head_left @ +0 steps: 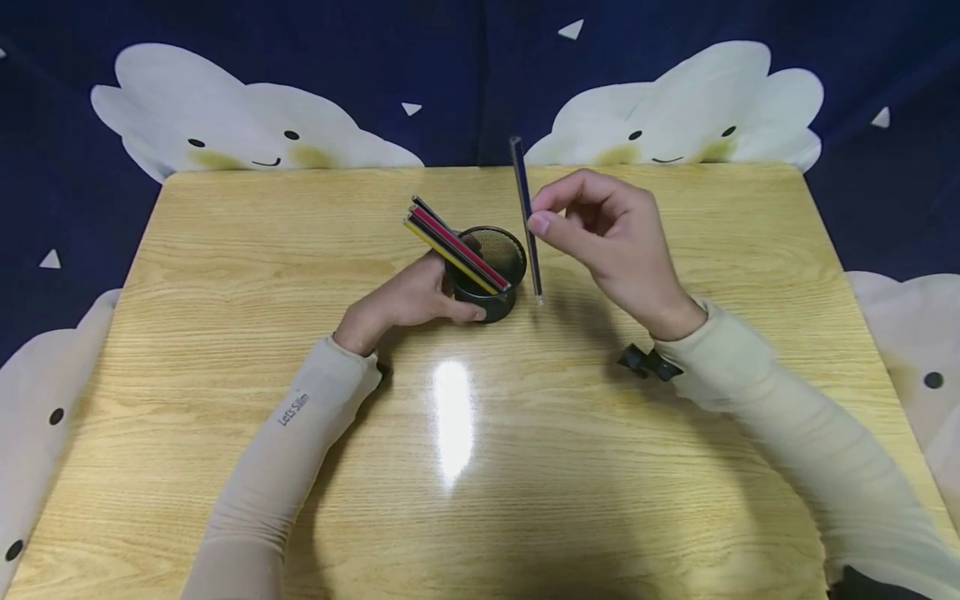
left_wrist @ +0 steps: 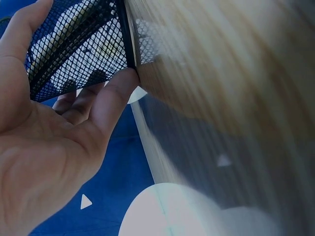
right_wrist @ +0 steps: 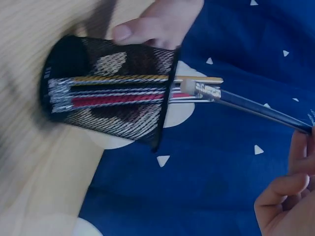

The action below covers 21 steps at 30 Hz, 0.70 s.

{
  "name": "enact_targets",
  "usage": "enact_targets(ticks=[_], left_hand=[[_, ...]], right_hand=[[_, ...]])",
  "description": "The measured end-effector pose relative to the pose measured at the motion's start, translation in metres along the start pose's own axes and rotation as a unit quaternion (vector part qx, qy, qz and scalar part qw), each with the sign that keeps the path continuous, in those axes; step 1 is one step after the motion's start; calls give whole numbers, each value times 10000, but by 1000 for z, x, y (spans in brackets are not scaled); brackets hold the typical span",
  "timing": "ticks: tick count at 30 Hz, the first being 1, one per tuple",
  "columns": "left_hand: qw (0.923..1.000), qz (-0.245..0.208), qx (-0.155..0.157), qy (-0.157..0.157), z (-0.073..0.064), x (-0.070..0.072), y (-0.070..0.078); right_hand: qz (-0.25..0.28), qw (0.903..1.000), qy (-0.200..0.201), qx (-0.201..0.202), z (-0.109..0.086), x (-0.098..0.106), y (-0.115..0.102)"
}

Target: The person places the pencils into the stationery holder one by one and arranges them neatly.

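A black mesh pencil cup (head_left: pixel 491 310) stands on the table. My left hand (head_left: pixel 408 293) grips it from the left side, thumb in front and the other fingers partly hidden behind it. Several pencils (head_left: pixel 459 250), among them yellow, red and black ones, lean to the left in the cup; in the right wrist view their metal-banded ends (right_wrist: pixel 61 93) rest at the cup's base. To the right of the cup, my right hand (head_left: pixel 618 242) pinches a dark blue pencil (head_left: pixel 520 175) between thumb and fingertips. Its eraser end (right_wrist: pixel 188 87) points down, close by the rim.
The wooden table (head_left: pixel 525 492) reaches back to a dark blue curtain (head_left: pixel 465 75) printed with white clouds and small triangles. A bright light reflection (head_left: pixel 453 421) lies on the tabletop in front of the cup. Black straps (head_left: pixel 648 362) show at the wrists.
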<state>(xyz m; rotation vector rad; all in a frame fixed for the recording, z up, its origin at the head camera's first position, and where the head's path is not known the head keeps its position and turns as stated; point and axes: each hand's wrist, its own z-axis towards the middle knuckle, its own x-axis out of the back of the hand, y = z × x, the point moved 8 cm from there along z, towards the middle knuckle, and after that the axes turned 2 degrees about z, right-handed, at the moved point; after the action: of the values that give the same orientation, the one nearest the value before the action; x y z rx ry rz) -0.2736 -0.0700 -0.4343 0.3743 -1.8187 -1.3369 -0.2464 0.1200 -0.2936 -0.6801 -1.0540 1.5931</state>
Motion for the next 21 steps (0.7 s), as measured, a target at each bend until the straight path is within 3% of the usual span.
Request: enact_targets(ticks=[10, 21], left_hand=[[9995, -114, -281, -10, 2, 0, 4], [9985, -320, -437, -53, 3, -1, 6]], right_hand=[[89, 9961, 274, 833, 14, -21, -10], [-73, 9972, 208, 720, 16, -36, 13]])
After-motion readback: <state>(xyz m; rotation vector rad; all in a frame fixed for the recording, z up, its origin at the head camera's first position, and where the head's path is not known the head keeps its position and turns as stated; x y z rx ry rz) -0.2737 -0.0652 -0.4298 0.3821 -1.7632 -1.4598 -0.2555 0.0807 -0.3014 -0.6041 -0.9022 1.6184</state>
